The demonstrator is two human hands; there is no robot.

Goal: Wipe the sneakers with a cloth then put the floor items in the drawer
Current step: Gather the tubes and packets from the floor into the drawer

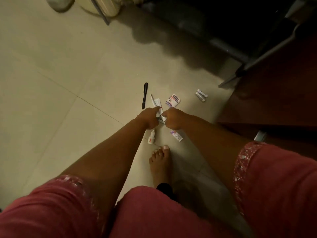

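Pink sleeves with sequinned cuffs [243, 170] fill the near edge of the view, and two bare arms reach out from them toward the pale tiled floor [51, 83]. A bare foot [160, 162] stands on the tiles between the arms.

Both hands meet over a small scatter of floor items. The left hand [148, 117] has its fingers curled down around the near end of a white tube with red print [158, 104], which sticks out on the far side of the knuckles. The right hand [173, 118] is curled too, its fingertips pinching at the same tube just beside the left hand; whether it holds anything else cannot be told.

Left of the tube a black marker pen [145, 95] lies apart on the floor. Just right of the tube sits a white and red flat packet [173, 100], and farther right, well apart, a small white pack of cylinders [201, 95]. Nearer than the hands lie a small white dropper bottle [151, 137] and a white and purple printed tube [176, 136].

A dark wooden cabinet [274, 100] rises at the right.
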